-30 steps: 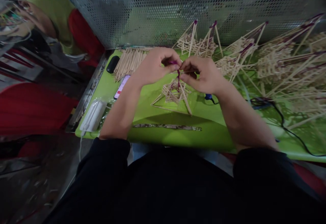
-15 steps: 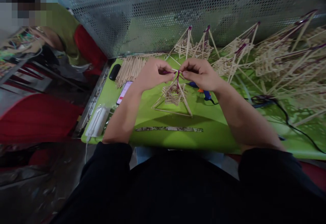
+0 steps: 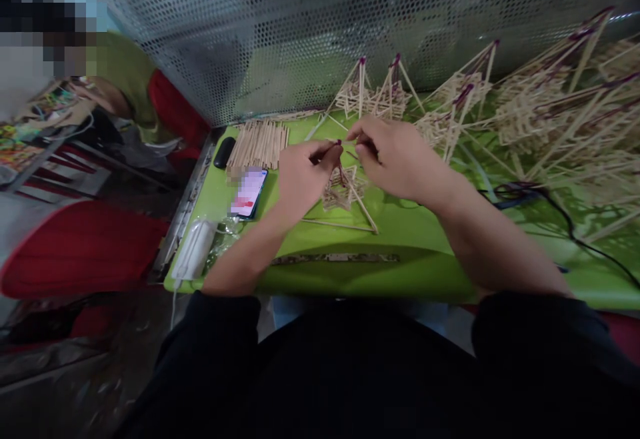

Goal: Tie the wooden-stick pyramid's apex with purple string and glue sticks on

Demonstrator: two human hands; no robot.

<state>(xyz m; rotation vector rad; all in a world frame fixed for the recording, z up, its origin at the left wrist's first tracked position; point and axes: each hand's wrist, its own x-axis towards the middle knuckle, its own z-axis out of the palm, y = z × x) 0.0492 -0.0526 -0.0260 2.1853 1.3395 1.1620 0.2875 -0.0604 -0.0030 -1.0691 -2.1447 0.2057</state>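
A small pyramid frame of wooden sticks (image 3: 365, 209) stands on the green table, with a star-shaped lattice of short sticks (image 3: 336, 199) inside it. Purple ribbon (image 3: 339, 142) binds its peak. My left hand (image 3: 306, 176) is closed at that peak, thumb and fingers pinching the bound tip. Just to the right, my right hand (image 3: 393, 154) is closed in a pinch on a thin pale strand (image 3: 352, 142) that runs from the peak. The fingers partly cover the knot and the strand's end.
Several similar stick frames (image 3: 467, 102) crowd the right and back. At left are loose sticks (image 3: 260, 144), a phone (image 3: 250, 194), a black mouse-like object (image 3: 225, 152) and a white power strip (image 3: 195, 249). A black cable (image 3: 560, 216) crosses the right side. Another person sits far left.
My left hand has shifted down and now covers the peak more closely. My right hand has moved slightly off to the right, drawing the strand out. The view has shifted a little, uncovering the phone.
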